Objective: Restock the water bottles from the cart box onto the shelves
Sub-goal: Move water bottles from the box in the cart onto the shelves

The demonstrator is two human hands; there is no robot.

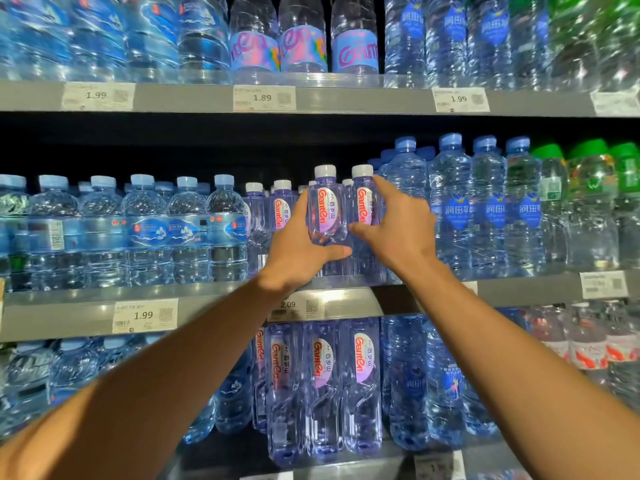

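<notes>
Purple-tinted clear plastic, ridged and glossy, shapes the two white-capped bottles I hold at the middle shelf (214, 289); their bases are hidden behind my wrists, so I cannot tell if they rest on it. Fingers of my left hand (296, 256) vanish behind the left bottle (325, 209), thumb curled under its front. My right hand (401, 230) wraps the right bottle (365, 202), thumb across the label. Both forearms reach up and forward, converging.
</notes>
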